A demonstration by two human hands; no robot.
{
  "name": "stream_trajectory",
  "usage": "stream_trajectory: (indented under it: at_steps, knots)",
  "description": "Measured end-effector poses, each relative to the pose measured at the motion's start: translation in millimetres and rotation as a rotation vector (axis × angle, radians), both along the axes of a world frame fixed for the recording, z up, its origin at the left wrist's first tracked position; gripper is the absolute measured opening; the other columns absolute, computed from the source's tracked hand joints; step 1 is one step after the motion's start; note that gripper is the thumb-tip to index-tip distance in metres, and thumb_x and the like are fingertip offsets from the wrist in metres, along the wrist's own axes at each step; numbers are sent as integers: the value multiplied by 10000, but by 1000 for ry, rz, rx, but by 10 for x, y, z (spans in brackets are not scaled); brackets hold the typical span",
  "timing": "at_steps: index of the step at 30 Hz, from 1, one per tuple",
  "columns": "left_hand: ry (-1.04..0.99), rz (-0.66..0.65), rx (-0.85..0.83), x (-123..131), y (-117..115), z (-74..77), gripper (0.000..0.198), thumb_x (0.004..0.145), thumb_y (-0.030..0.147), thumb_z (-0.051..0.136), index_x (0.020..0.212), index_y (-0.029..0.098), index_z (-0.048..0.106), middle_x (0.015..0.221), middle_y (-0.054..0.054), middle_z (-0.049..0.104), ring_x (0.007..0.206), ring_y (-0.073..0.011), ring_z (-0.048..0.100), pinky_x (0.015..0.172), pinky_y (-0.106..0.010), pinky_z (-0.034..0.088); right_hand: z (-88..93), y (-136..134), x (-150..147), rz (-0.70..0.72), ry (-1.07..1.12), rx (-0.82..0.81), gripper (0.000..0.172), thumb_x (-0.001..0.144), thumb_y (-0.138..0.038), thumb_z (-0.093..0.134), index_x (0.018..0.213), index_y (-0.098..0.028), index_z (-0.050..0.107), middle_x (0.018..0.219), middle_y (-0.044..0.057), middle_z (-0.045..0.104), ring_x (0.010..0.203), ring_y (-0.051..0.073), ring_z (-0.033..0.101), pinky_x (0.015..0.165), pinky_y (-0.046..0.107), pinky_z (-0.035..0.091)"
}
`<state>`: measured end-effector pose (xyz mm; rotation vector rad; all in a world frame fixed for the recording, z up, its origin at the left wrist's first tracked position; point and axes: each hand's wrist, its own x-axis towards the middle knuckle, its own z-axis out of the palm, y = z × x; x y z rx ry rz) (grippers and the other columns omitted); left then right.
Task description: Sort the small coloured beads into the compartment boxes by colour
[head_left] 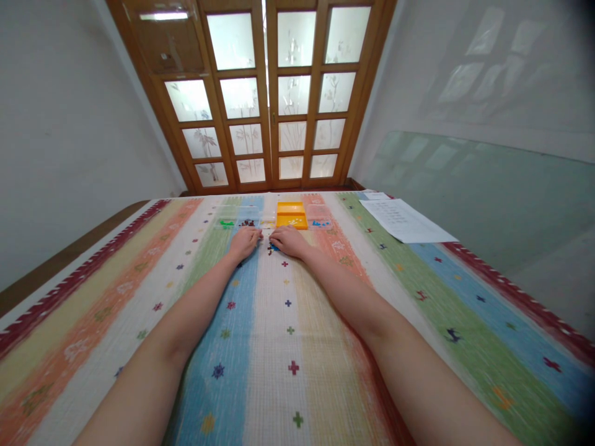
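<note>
Both arms reach forward across a striped tablecloth (pixel 274 322). My left hand (pixel 245 241) has its fingers bent together at the near side of the clear boxes; what they hold, if anything, is too small to make out. Just to its right, my right hand (pixel 287 239) curls over small dark and blue pieces (pixel 272 248) on the cloth, its fingertips close to them. Beyond the hands stand clear boxes with green pieces (pixel 227 224), dark brown pieces (pixel 246 223) and blue pieces (pixel 320 223). An open yellow box (pixel 292 209) between them holds white pieces.
White printed sheets (pixel 409 220) lie at the table's right side, far from the hands. A glass panel (pixel 483 204) leans against the right wall. Wooden doors with glass panes (pixel 292 93) rise behind the table's far edge.
</note>
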<state>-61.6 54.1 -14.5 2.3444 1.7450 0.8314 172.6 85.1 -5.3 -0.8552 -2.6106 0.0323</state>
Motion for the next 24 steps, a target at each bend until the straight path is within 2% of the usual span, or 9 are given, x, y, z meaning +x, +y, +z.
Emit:
stream_trajectory:
  at_steps: [4,9,18,24]
  knots:
    - [17,3,2,-15,6,-12,633,1113,480,302,924,194,834,1054,-112,806,1055,-271,696,1021,-380,488,9,-12,8,-8,-5,-19,371,1114,-354,506,1126,-182,834,1148,120,798,1061,246,684,973,352,444]
    - [8,14,-10,-33,35,-50,609,1102,487,331,904,202,832,1023,-110,804,1003,-266,696,948,-365,495,-15,1,13,27,27,-44,340,1107,-349,527,1135,-203,834,1174,96,799,1085,233,689,992,331,448]
    - [-36,4,-12,-34,36,-50,580,1088,484,361,883,200,823,998,-114,798,973,-277,692,901,-370,488,-44,44,-15,-58,-3,-13,361,1116,-317,511,1064,-162,833,1118,131,795,1018,238,687,958,334,442]
    - [-66,2,-14,-36,34,-58,548,1086,469,382,887,207,821,1014,-112,794,997,-283,691,945,-380,485,-34,170,90,-142,183,31,346,1103,-291,508,1016,-185,826,1122,116,788,1033,235,681,974,334,449]
